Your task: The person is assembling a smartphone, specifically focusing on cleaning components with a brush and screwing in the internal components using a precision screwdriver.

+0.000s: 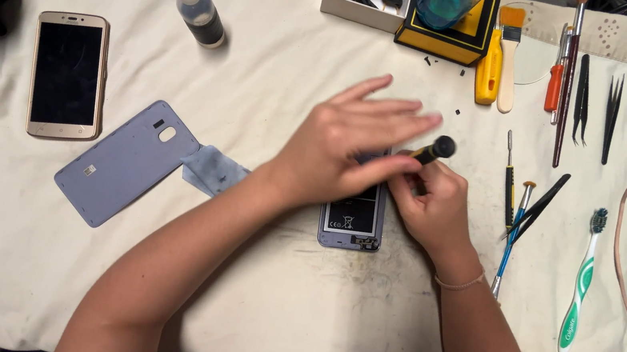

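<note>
Cream cloth (pixel 280 59), stained grey near its front edge, covers the whole worktop. At its middle lies an opened lilac phone (pixel 352 223), battery exposed; its lilac back cover (pixel 126 162) rests toward the left edge, near a gold phone (pixel 68 76). Left hand (pixel 341 151) presses flat on the opened phone, fingers spread. Right hand (pixel 430 207) is clamped around a black-handled screwdriver (pixel 434 149).
</note>
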